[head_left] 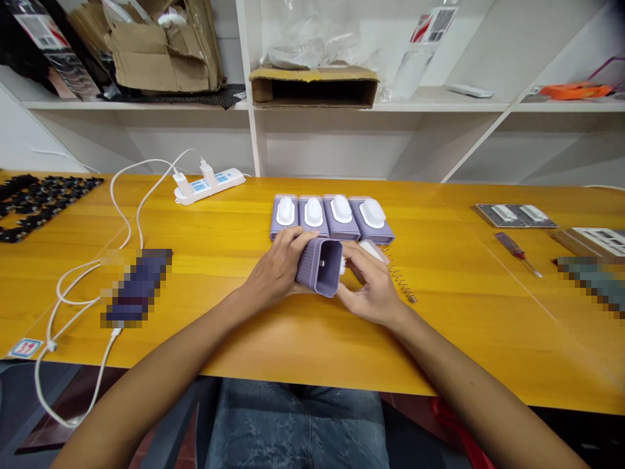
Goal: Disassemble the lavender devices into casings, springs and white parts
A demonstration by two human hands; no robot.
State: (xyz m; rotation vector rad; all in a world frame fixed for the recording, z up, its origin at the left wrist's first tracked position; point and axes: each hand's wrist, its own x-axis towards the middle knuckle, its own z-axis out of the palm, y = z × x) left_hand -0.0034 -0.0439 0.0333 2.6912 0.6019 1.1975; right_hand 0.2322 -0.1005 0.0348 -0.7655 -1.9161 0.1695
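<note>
My left hand [276, 267] grips a purple ribbed plastic housing [319, 265], tipped so its open end faces me. My right hand [372, 286] is closed around a white piece [370, 250] right beside the housing's open end. Both hands rest on the yellow wooden table [303, 339] near its middle. Just behind them, several assembled purple units with white tops [332, 218] lie side by side in a row. A thin metal spring [403, 281] lies on the table by my right hand.
A white power strip [209, 185] with plugs and white cables [78, 293] lies left. Black parts [34, 202] are spread at far left. A screwdriver [517, 254] and grey plates with white pieces [515, 215] lie right. Shelves behind hold cardboard boxes [312, 85].
</note>
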